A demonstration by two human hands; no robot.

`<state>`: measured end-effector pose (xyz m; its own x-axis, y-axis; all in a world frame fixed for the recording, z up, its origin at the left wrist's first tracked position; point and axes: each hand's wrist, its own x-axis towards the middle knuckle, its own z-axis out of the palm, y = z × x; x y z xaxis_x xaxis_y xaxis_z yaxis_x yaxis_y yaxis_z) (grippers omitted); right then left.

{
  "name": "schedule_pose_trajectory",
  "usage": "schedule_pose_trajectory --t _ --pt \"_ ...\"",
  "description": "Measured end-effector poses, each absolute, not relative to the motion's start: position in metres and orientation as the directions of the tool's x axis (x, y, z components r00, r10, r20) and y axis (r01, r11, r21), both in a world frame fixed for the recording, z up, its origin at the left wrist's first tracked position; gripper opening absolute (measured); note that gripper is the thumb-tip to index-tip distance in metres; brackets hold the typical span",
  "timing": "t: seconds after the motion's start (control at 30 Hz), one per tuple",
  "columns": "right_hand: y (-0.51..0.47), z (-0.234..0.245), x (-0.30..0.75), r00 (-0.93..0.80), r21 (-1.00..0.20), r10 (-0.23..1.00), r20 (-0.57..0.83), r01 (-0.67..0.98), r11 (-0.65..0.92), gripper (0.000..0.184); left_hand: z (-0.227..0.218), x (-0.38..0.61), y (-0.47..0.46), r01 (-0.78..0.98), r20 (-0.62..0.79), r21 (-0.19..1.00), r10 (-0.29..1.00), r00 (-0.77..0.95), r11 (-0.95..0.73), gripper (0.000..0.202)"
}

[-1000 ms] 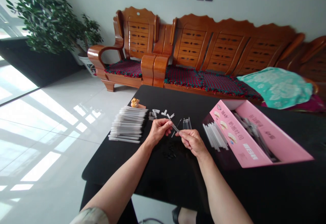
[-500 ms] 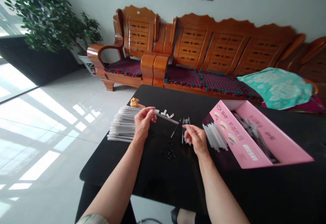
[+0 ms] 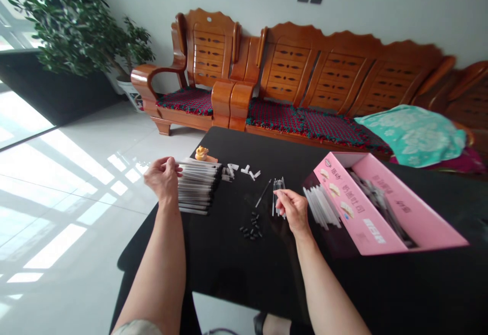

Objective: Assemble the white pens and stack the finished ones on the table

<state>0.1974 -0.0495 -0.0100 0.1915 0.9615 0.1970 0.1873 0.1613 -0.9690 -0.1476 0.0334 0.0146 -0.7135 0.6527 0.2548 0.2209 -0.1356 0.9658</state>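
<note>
At the left end of a row of pale pens with black tips, my left hand is closed in a pinch. A slim pen stretches rightward from its fingertips over the top of the row. My right hand has its fingers drawn together at a small bundle of pen refills, partly covering it; what it grips, if anything, is hidden. One loose refill lies slantwise left of the bundle. Small black plugs are scattered nearer to me.
Small white clip-like pieces lie beyond the refills. White empty-looking tubes rest against a pink box holding greyish parts. A small yellow figurine stands at the far left of the black table. Behind is a wooden sofa.
My left hand has moved left with the pen, from the middle of the table to the row's left end. My right hand has barely shifted at the refill bundle.
</note>
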Motion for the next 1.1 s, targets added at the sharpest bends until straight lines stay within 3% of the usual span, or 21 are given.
schedule_pose_trajectory --t 0.4,0.53,0.63,0.7,0.77,0.87,1.0,1.1 --pt "-0.051 -0.008 0.196 0.196 -0.962 0.961 0.198 0.225 0.152 0.034 0.008 -0.151 0.037 0.343 0.239 0.939 0.674 -0.699 0.023 0.035" --pt "-0.048 -0.012 0.203 0.246 -0.927 0.943 0.224 0.353 0.128 0.036 0.009 -0.149 0.037 0.345 0.237 0.938 0.675 -0.699 0.028 0.037" --pt "-0.045 -0.013 0.218 0.374 -0.796 0.866 0.331 0.604 0.043 0.033 0.013 -0.138 0.034 0.399 0.298 0.917 0.678 -0.672 -0.008 0.038" --pt "-0.044 -0.012 0.230 0.466 -0.629 0.786 0.406 0.767 -0.130 0.026 0.016 -0.125 0.031 0.445 0.350 0.894 0.692 -0.631 -0.047 0.037" --pt "-0.043 -0.012 0.242 0.531 -0.472 0.747 0.399 0.818 -0.330 0.022 0.018 -0.108 0.027 0.480 0.396 0.871 0.727 -0.561 -0.104 0.035" --pt "-0.044 -0.015 0.255 0.562 -0.313 0.736 0.378 0.826 -0.469 0.020 0.019 -0.083 0.022 0.496 0.425 0.849 0.792 -0.438 -0.181 0.030" --pt "-0.044 -0.021 0.261 0.517 -0.252 0.770 0.373 0.856 -0.452 0.026 0.019 -0.058 0.016 0.452 0.366 0.871 0.871 -0.328 -0.196 0.024" --pt "-0.042 -0.020 0.255 0.491 -0.303 0.783 0.383 0.867 -0.395 0.027 0.019 -0.039 0.010 0.375 0.256 0.908 0.955 -0.148 -0.185 0.017"
